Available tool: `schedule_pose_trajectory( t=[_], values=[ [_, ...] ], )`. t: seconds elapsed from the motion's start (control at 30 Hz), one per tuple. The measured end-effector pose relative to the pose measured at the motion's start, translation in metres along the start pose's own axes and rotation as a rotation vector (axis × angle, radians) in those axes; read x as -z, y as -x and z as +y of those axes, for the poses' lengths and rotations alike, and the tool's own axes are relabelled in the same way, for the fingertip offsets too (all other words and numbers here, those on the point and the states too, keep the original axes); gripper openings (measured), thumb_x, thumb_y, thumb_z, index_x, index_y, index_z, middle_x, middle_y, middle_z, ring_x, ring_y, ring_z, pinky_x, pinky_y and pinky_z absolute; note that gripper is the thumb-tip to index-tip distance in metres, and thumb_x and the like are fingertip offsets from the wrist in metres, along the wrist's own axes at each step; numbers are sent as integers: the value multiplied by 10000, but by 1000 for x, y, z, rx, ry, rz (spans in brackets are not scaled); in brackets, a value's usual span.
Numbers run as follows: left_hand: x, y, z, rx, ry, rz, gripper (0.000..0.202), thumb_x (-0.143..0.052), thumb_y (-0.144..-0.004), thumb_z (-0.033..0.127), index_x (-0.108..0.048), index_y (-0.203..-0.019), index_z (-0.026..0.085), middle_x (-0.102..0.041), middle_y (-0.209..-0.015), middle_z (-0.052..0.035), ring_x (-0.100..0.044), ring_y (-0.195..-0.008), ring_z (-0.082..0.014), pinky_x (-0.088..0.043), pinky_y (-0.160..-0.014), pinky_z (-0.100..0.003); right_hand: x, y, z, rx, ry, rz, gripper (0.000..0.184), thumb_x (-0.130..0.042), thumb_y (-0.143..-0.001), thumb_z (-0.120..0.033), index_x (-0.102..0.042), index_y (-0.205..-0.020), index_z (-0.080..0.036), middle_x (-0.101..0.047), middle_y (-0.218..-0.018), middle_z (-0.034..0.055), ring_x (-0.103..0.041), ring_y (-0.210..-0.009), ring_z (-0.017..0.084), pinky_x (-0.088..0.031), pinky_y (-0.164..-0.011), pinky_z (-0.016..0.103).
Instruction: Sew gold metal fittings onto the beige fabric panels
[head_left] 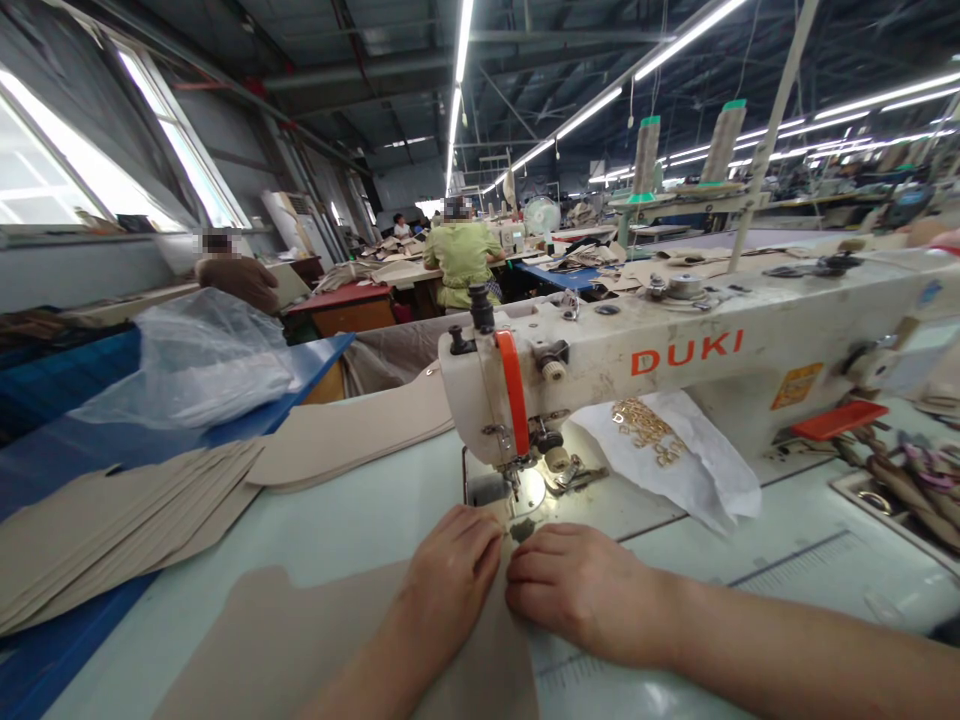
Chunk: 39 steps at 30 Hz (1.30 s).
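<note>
A beige fabric panel (300,630) lies on the pale table in front of the sewing machine (585,370). My left hand (457,560) rests over the panel, its fingers closed at the far edge. Right beside it, my right hand (577,590) is curled with its fingertips at the panel's right edge. Both sets of fingertips almost meet, and what lies beneath them is partly hidden. Just beyond the fingers are the presser foot (516,475) and the round needle plate (531,492). The panel's far corner is in front of the foot, not visibly under it.
Stacked beige panels (127,520) fan out at left, with another stack (360,435) behind. Gold metal rings (649,430) lie on white paper (705,460) under the machine arm. A tool tray (877,500) stands at right. A plastic bag (210,360) and co-workers (461,255) are farther back.
</note>
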<state>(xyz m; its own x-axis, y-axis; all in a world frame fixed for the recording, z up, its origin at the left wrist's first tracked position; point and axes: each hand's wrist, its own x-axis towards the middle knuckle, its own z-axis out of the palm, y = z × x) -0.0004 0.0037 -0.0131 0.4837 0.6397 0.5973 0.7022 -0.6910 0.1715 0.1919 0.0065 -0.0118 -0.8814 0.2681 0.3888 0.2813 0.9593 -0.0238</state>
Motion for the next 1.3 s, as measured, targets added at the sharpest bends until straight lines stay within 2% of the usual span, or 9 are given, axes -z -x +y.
schedule_pose_trajectory(
  t=[0.2, 0.5, 0.83, 1.07, 1.3],
  values=[
    [2, -2, 2, 11, -13, -8, 211, -427, -872, 126, -580, -741, 190, -642, -720, -32, -594, -696, -167, -514, -665, -289, -2, -1, 0, -9, -9, 12, 182, -450, -940, -219, -585, -839, -149, -628, -861, 34, -532, -849, 174, -414, -778, 303],
    [3, -1, 2, 22, 17, -23, 196, -435, -874, 131, -584, -765, 197, -652, -741, -28, -609, -715, -168, -522, -671, -284, -2, -6, 4, -116, 33, 78, 125, -511, -909, -204, -594, -849, -133, -606, -866, 57, -518, -845, 181, -423, -802, 316],
    [11, 3, 5, 23, 60, -27, 190, -442, -877, 132, -626, -890, 180, -687, -851, -58, -629, -801, -182, -547, -732, -310, 0, -11, 2, -126, 57, 31, 99, -542, -892, -204, -578, -833, -133, -607, -885, 59, -528, -869, 190, -419, -813, 324],
    [1, -4, 0, 5, 38, 4, 195, -436, -896, 158, -630, -879, 167, -688, -847, -62, -632, -795, -182, -554, -729, -314, 1, -12, 9, -176, 76, -2, 68, -573, -874, -193, -585, -849, -130, -624, -891, 60, -542, -864, 192, -420, -801, 321],
    [-8, -19, -8, 16, -11, -15, 247, -406, -898, 170, -649, -854, 171, -699, -862, -68, -641, -810, -185, -562, -747, -322, 0, -12, 23, -272, 55, -46, 58, -556, -881, -159, -598, -882, -118, -640, -947, 75, -550, -935, 189, -424, -850, 314]
  ],
)
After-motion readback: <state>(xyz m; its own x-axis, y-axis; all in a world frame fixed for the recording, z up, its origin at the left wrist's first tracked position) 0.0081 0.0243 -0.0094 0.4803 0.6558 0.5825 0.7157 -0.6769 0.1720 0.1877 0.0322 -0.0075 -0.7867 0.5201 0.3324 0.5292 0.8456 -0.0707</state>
